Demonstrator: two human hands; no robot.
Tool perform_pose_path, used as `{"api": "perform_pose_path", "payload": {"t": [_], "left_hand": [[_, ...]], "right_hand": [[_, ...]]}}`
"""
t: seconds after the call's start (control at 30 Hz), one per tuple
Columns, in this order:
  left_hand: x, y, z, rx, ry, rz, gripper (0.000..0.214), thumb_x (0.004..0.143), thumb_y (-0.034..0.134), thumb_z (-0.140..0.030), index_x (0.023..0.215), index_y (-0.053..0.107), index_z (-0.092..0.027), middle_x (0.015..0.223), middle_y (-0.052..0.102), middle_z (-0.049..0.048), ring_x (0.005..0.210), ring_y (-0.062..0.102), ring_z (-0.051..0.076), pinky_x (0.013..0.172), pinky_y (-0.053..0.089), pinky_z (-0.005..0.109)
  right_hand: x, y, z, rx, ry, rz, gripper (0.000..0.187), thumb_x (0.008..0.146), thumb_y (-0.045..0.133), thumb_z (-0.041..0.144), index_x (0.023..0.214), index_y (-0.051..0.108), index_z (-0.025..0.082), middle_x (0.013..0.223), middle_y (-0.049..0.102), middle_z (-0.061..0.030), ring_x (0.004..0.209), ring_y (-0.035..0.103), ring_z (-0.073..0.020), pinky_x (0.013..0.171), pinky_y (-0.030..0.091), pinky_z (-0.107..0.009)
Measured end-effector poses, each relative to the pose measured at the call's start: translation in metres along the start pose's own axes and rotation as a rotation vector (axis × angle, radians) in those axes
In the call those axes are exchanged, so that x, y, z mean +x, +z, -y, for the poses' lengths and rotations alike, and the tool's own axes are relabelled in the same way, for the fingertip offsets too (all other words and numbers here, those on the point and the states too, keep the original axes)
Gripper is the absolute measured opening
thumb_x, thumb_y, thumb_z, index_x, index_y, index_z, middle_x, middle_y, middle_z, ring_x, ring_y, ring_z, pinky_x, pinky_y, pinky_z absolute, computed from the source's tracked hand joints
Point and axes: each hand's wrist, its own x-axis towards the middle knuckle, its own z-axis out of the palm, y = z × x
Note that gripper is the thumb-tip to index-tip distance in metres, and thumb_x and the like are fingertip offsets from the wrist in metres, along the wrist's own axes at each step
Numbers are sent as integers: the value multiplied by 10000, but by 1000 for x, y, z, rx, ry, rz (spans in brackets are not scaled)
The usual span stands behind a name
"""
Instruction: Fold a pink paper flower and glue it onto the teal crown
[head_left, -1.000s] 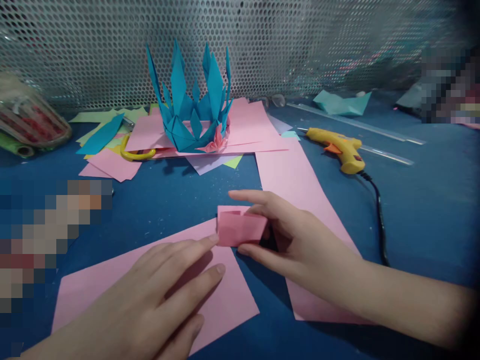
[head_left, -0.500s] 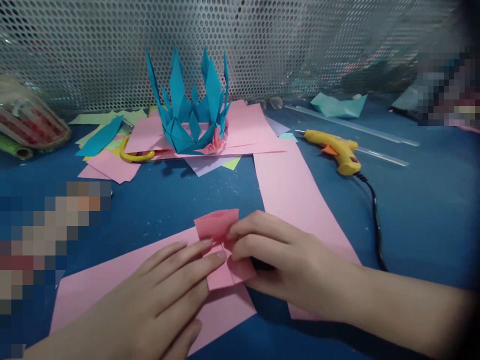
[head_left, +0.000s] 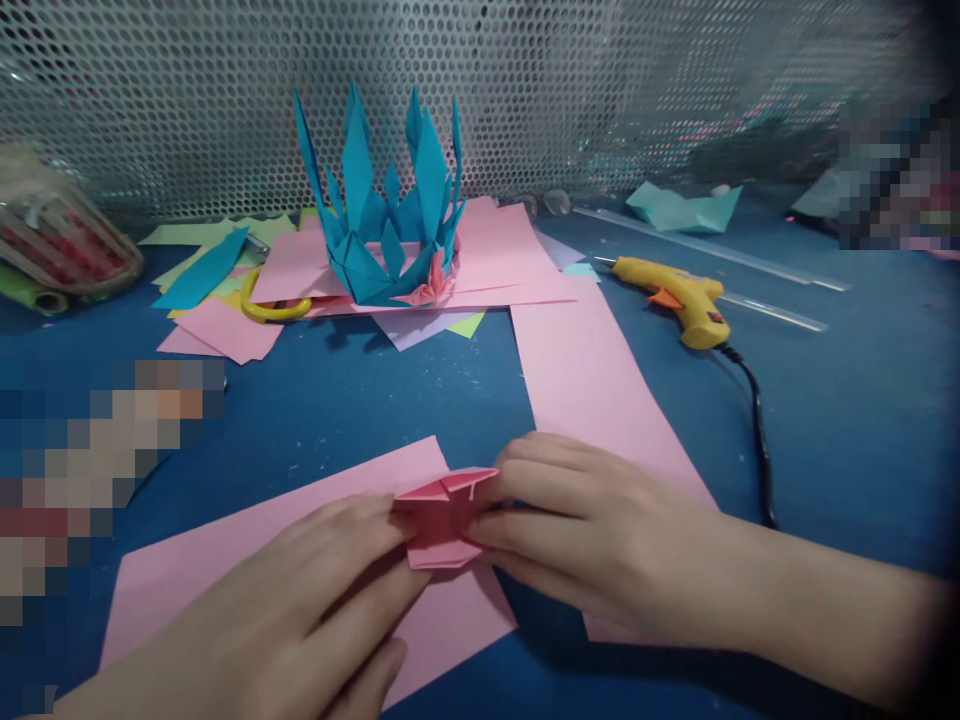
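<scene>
A small folded piece of pink paper [head_left: 447, 525] is held between my two hands, its upper flap bent over toward me. My left hand [head_left: 300, 590] grips its left side, fingers closed along the edge. On the opposite side my right hand [head_left: 585, 530] pinches the paper, with some fingertips hidden behind it. Under both lies a larger pink sheet [head_left: 277, 530] on the blue table. Beyond them stands a blue folded-paper crown [head_left: 371, 265] with tall points, a pink paper flower [head_left: 435, 283] on its front.
A yellow glue gun [head_left: 679, 300] with a black cord rests at right beside clear glue sticks [head_left: 772, 312]. A long pink strip [head_left: 600, 390] runs from the back toward my right hand. Yellow-handled scissors [head_left: 274, 308], paper scraps and a jar [head_left: 67, 225] lie at left.
The pink paper, spread nearly flat before, is now folded over and raised between my fingers. Both hands have closed around its sides.
</scene>
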Motion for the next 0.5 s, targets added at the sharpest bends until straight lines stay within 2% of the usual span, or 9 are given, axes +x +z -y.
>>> {"api": "perform_pose_path", "payload": {"t": [0.13,0.33,0.5], "left_hand": [[-6,3,3,50,14,-17,318,915,431,-110,1181,580,-201,1153,669,8,1220,509,114,1184,231,230],[-16,2,2,52,-11,34,388,928,452,-141,1307,520,-190,1297,623,1,1300,451,109,1185,215,208],[-16,2,-1,29,-84,77,404,946,407,-117,1323,509,-218,1321,598,-6,1297,455,119,1158,267,219]], "right_hand": [[0,0,-1,120,112,-26,258,1005,434,190,975,686,144,828,663,-60,740,566,-140,690,495,-246],[4,4,0,285,295,-60,167,955,526,136,1088,625,162,992,713,-46,865,650,-130,748,530,-221],[7,7,3,341,376,-92,113,953,508,122,1012,558,205,985,714,-5,862,668,-118,747,530,-219]]}}
